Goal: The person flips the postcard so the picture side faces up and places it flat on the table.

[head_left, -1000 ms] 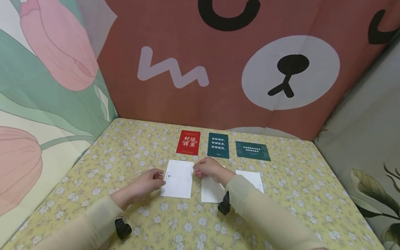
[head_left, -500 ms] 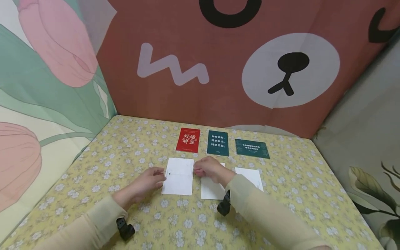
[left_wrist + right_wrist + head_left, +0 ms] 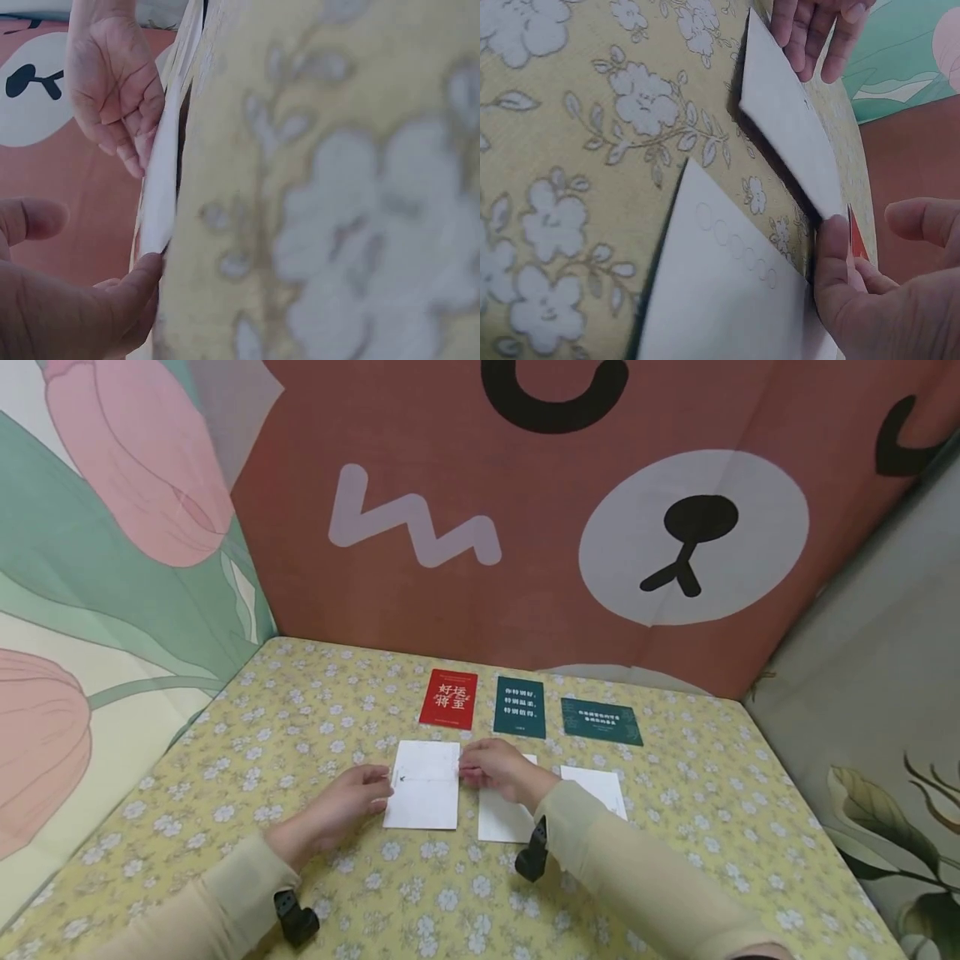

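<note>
A white postcard [image 3: 423, 793] lies on the flowered tablecloth, left in the front row. My left hand [image 3: 341, 802] is at its left edge, fingertips touching the side. At its opposite edge is my right hand [image 3: 498, 768], reaching over a second white postcard [image 3: 498, 818] and partly covering it. In the right wrist view, one of my right fingers [image 3: 832, 244] touches the corner of the left postcard [image 3: 787, 124], while the left hand [image 3: 817, 34] shows extended fingers beyond it. The left wrist view shows the postcard [image 3: 161, 195] edge-on between both hands.
A third white postcard [image 3: 596, 787] lies partly behind the right sleeve. Behind this row are a red card [image 3: 448, 700], an upright green card [image 3: 520, 707] and a sideways green card [image 3: 602, 721]. A printed bear backdrop [image 3: 540, 610] stands behind the table.
The left white postcard has turned slightly, its lower edge now more level, with both hands staying at its sides. The head view has shifted a little; the other cards lie as before.
</note>
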